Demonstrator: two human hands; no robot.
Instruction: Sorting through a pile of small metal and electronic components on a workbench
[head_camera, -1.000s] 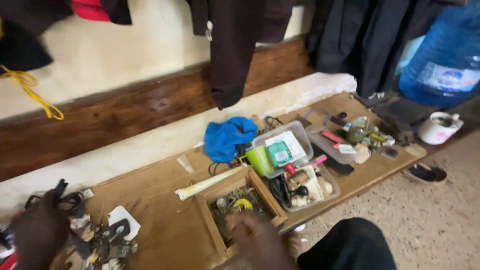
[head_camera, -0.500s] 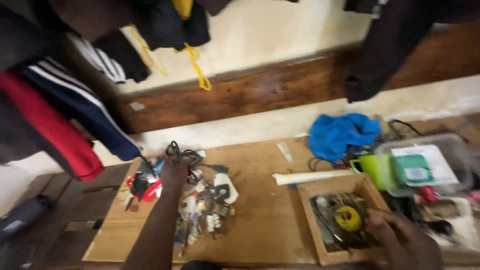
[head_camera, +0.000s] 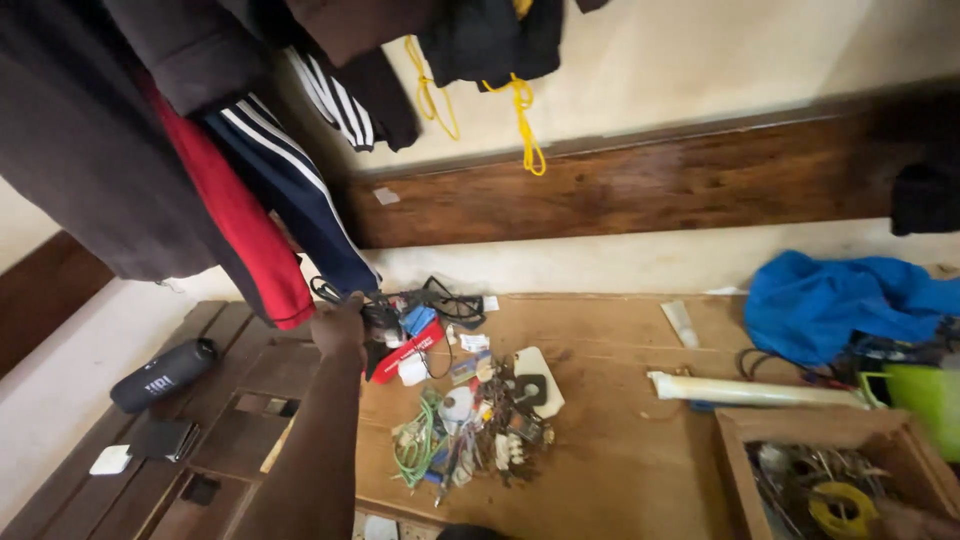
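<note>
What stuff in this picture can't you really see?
- Left hand, head view: its fingers face away into a tangle of black cables, so any grip is hidden.
- Right hand: cut off by the bottom corner.
- Wooden box: its contents are cropped by the edge.
- Pile of small parts: pieces too small to tell apart.

Bare tabletop (head_camera: 620, 440) lies open between the heap of small parts (head_camera: 470, 430) and the wooden box (head_camera: 830, 470), giving clear passage there. The white tube (head_camera: 750, 390) bars the way toward the blue cloth (head_camera: 830, 300). Near the left hand (head_camera: 340, 325), tangled black cables (head_camera: 430, 300) and hanging jackets (head_camera: 200, 170) crowd the approach from above.
</note>
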